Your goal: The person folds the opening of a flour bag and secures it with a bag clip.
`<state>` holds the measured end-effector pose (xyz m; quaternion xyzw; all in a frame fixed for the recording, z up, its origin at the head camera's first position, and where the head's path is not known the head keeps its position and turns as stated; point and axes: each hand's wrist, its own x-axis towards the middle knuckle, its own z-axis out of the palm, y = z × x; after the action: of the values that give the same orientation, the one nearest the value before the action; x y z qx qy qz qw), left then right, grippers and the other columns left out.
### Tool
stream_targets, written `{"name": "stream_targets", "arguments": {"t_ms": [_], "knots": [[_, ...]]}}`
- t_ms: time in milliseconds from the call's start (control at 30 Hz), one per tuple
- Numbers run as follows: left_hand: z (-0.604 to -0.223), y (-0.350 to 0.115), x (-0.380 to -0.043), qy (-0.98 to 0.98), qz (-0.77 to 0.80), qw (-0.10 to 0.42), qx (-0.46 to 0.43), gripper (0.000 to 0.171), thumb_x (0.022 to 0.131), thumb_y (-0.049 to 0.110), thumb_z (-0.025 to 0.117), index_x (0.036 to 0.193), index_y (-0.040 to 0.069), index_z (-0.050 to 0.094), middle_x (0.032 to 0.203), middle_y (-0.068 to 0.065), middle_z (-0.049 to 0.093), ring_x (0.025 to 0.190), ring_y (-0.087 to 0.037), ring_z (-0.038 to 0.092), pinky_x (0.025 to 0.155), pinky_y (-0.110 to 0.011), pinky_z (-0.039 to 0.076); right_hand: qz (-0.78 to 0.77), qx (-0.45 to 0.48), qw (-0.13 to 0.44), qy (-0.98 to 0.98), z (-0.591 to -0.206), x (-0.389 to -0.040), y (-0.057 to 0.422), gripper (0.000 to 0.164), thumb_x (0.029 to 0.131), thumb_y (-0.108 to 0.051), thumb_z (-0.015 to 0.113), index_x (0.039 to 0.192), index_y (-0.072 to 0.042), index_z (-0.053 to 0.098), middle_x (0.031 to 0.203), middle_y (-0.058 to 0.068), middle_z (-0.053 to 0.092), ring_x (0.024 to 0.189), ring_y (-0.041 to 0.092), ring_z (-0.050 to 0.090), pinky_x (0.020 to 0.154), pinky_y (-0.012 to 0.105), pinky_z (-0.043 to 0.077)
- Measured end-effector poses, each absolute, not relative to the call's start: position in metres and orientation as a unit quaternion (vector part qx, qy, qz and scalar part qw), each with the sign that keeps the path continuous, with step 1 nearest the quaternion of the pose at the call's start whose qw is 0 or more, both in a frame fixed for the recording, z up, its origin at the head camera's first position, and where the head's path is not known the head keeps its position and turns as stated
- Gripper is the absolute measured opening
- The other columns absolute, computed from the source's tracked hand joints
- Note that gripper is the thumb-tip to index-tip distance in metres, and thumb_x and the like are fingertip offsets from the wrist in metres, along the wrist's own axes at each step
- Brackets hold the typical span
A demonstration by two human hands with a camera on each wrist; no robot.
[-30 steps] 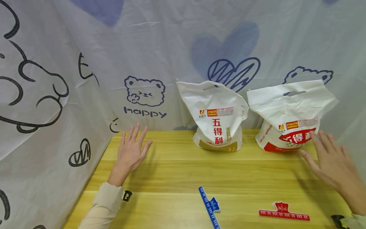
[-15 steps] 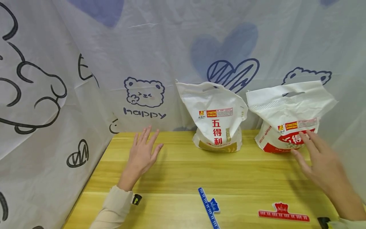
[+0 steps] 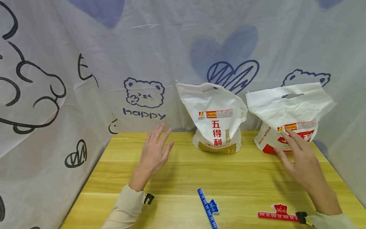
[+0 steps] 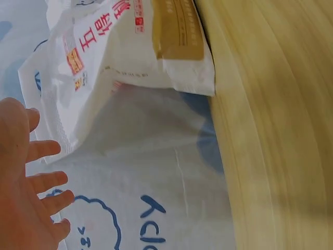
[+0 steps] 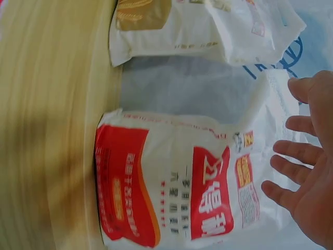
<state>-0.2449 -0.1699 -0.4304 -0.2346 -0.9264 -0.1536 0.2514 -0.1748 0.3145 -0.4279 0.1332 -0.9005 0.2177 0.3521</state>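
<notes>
You face a wood-grain desk (image 3: 231,173) and a pale cloth backdrop (image 3: 163,47) printed with hearts (image 3: 226,47), bear outlines (image 3: 144,92) and "happy" lettering (image 3: 144,113).

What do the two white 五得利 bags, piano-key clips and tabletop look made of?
Gold-banded bag and red-banded bag: matte, probably woven or nonwoven plastic; soft creases, textured strip below the handle slot.
Blue clip and red clip: likely smooth plastic; even colour, crisp edges.
Tabletop: wood or wood-look laminate, low sheen; streaky grain, can't tell which.

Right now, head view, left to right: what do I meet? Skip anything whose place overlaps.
Left hand → white bag with gold base → white bag with red base.
</notes>
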Motion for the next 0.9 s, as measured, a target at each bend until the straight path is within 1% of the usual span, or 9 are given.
{"name": "stream_targets", "arguments": {"t_ms": [67, 200, 300, 400, 567, 767, 800, 900], "knots": [[-0.431, -0.163, -0.245, -0.924, -0.158, 0.252, -0.239, 0.053, 0.108, 0.037, 0.046, 0.155, 0.014, 0.044, 0.165, -0.015, 0.030, 0.153, -0.032, 0.025, 0.125, -0.054, 0.012, 0.226, 0.137, 0.351, -0.898, -0.427, -0.177, 0.310, 0.065, 0.087, -0.015, 0.077, 0.147, -0.006, 0.054, 0.153, 0.022, 0.046, 0.136, 0.047, 0.045, 0.113, 0.063, 0.035], [-0.430, -0.151, -0.246, -0.920, -0.168, 0.254, -0.247, 0.053, 0.108, 0.038, 0.046, 0.155, 0.014, 0.044, 0.165, -0.014, 0.030, 0.153, -0.031, 0.024, 0.124, -0.054, 0.014, 0.244, 0.133, 0.342, -0.898, -0.424, -0.182, 0.298, 0.065, 0.089, -0.016, 0.076, 0.149, -0.008, 0.052, 0.154, 0.022, 0.044, 0.140, 0.046, 0.041, 0.114, 0.064, 0.032], [-0.431, -0.143, -0.247, -0.918, -0.172, 0.255, -0.250, 0.052, 0.108, 0.038, 0.046, 0.155, 0.014, 0.045, 0.165, -0.014, 0.029, 0.153, -0.031, 0.025, 0.124, -0.054, 0.015, 0.256, 0.133, 0.341, -0.894, -0.423, -0.186, 0.290, 0.066, 0.088, -0.014, 0.077, 0.149, -0.008, 0.052, 0.154, 0.022, 0.045, 0.139, 0.047, 0.041, 0.114, 0.065, 0.032], [-0.433, -0.134, -0.248, -0.914, -0.178, 0.258, -0.257, 0.051, 0.108, 0.037, 0.047, 0.153, 0.014, 0.046, 0.165, -0.013, 0.031, 0.153, -0.031, 0.027, 0.124, -0.053, 0.016, 0.266, 0.141, 0.348, -0.888, -0.424, -0.190, 0.283, 0.068, 0.084, -0.010, 0.079, 0.147, -0.007, 0.054, 0.152, 0.022, 0.048, 0.136, 0.048, 0.043, 0.112, 0.066, 0.034], [-0.435, -0.121, -0.250, -0.906, -0.190, 0.265, -0.271, 0.049, 0.107, 0.033, 0.052, 0.151, 0.013, 0.049, 0.163, -0.014, 0.035, 0.152, -0.030, 0.029, 0.124, -0.051, 0.017, 0.282, 0.152, 0.348, -0.881, -0.427, -0.196, 0.271, 0.067, 0.082, -0.009, 0.081, 0.144, -0.006, 0.056, 0.150, 0.021, 0.050, 0.135, 0.045, 0.045, 0.109, 0.065, 0.038], [-0.440, -0.105, -0.253, -0.900, -0.201, 0.260, -0.286, 0.048, 0.107, 0.031, 0.053, 0.151, 0.013, 0.050, 0.162, -0.013, 0.037, 0.151, -0.029, 0.030, 0.125, -0.046, 0.015, 0.291, 0.185, 0.355, -0.869, -0.433, -0.206, 0.256, 0.062, 0.082, -0.007, 0.083, 0.139, -0.003, 0.060, 0.147, 0.021, 0.053, 0.135, 0.044, 0.047, 0.114, 0.058, 0.037], [-0.440, -0.102, -0.254, -0.899, -0.203, 0.259, -0.290, 0.048, 0.107, 0.030, 0.054, 0.151, 0.012, 0.050, 0.162, -0.013, 0.037, 0.151, -0.029, 0.030, 0.125, -0.046, 0.015, 0.292, 0.190, 0.354, -0.868, -0.435, -0.208, 0.253, 0.061, 0.081, -0.006, 0.083, 0.138, -0.002, 0.060, 0.146, 0.021, 0.053, 0.134, 0.044, 0.047, 0.114, 0.058, 0.037], [-0.443, -0.093, -0.257, -0.893, -0.209, 0.259, -0.303, 0.046, 0.106, 0.027, 0.057, 0.149, 0.010, 0.052, 0.160, -0.014, 0.039, 0.151, -0.030, 0.032, 0.125, -0.045, 0.017, 0.298, 0.198, 0.346, -0.867, -0.439, -0.212, 0.247, 0.060, 0.082, -0.005, 0.083, 0.137, -0.002, 0.060, 0.146, 0.021, 0.053, 0.133, 0.045, 0.048, 0.109, 0.061, 0.039]]}}
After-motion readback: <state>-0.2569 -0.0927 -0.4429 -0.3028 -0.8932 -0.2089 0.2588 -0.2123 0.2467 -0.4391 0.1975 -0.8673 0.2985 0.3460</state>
